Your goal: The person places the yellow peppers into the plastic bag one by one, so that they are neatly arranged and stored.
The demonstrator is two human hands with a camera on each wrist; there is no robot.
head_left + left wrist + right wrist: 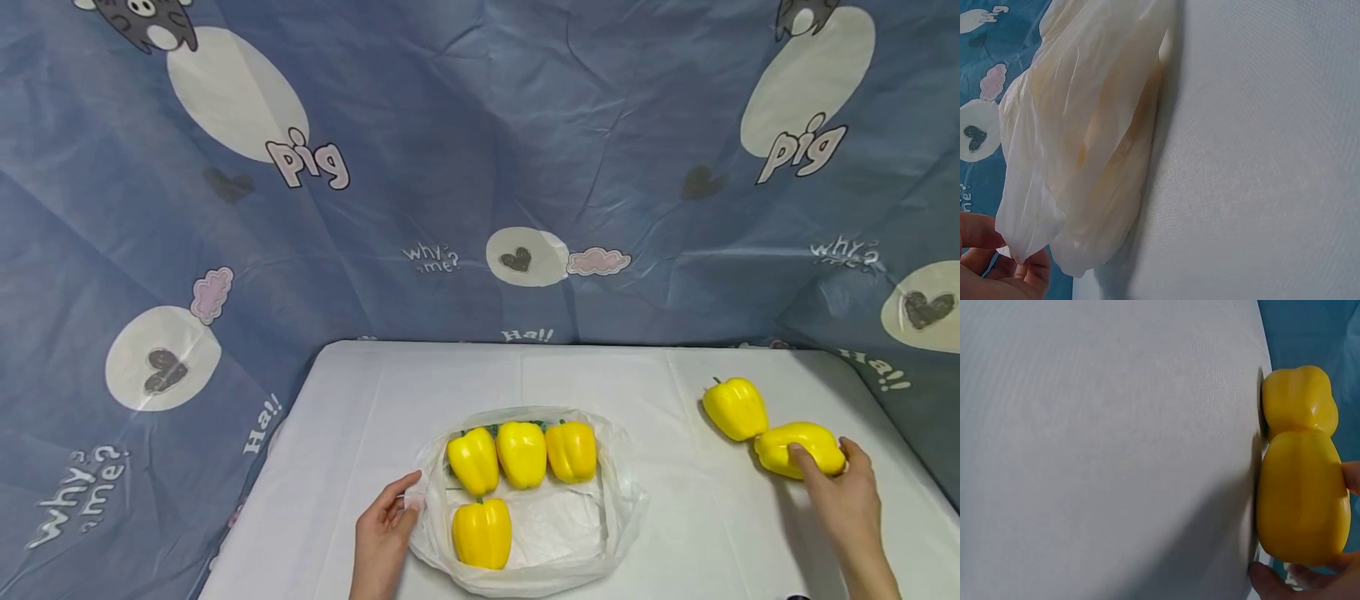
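Note:
A whitish translucent plastic bag (551,575) lies spread open on the table, with several yellow bell peppers (482,533) inside, three of them in a row at the back. My left hand (384,527) pinches the bag's left edge between thumb and fingers; in the left wrist view the bag's side hangs from those fingertips (1036,269). Far to the right, my right hand (843,487) grips a yellow bell pepper (797,446) lying on its side, thumb and fingers around its right end. Another yellow bell pepper (735,408) touches its far left end.
A white cloth covers the table (675,533). Blue patterned fabric (525,167) hangs behind the table and along both sides. A small dark object (798,597) shows at the bottom edge, too little of it to identify.

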